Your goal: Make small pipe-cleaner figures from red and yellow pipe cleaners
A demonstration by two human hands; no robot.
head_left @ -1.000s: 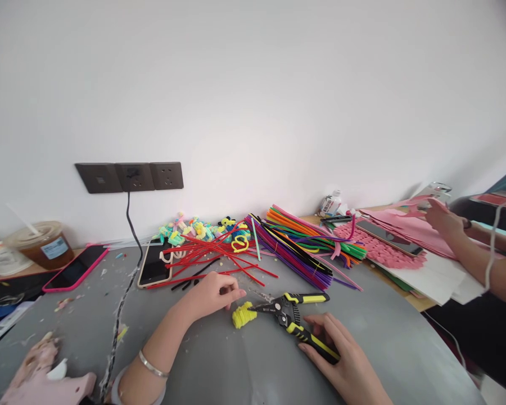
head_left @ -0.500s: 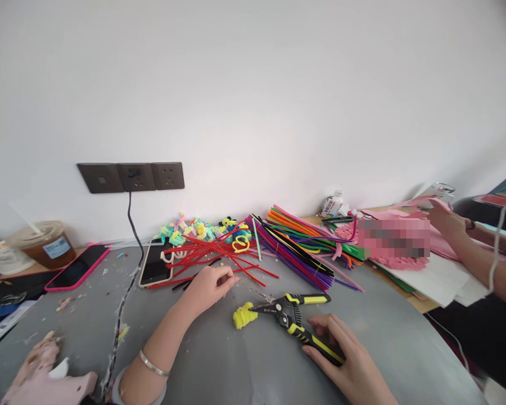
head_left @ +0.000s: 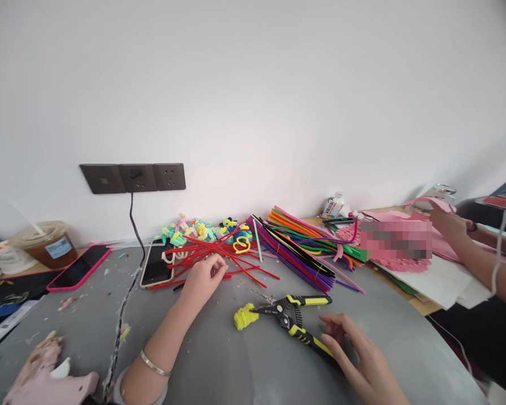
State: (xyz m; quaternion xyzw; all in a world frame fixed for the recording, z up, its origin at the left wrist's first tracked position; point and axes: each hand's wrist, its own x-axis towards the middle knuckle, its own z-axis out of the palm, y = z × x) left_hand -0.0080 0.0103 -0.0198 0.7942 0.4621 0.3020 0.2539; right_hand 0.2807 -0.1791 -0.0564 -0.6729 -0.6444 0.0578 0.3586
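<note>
My left hand (head_left: pixel 206 277) is over the near edge of the red pipe cleaners (head_left: pixel 202 247), its fingers curled together; whether a strand is between them is hidden. Fingers apart, my right hand (head_left: pixel 360 351) holds nothing, with its thumb beside the lower handle of the wire strippers (head_left: pixel 284 312). These black and yellow strippers lie with their handles spread. At their jaw tip lies a wound yellow pipe-cleaner piece (head_left: pixel 245 317). Beyond my left hand, a bent yellow pipe-cleaner loop (head_left: pixel 242 244) rests on the red ones.
Bundled coloured pipe cleaners (head_left: pixel 303 247) and small pastel pieces (head_left: pixel 198 230) lie along the wall. Two phones (head_left: pixel 81 268), a drink cup (head_left: pixel 46 243) and a pink glue gun (head_left: pixel 46 377) are at left. Another person's hand (head_left: pixel 451 222) holds pink material at right.
My left hand has moved away from me and slightly left, onto the red pipe cleaners. My right hand has drawn right, off the wire strippers' handle. The strippers and yellow piece stay put.
</note>
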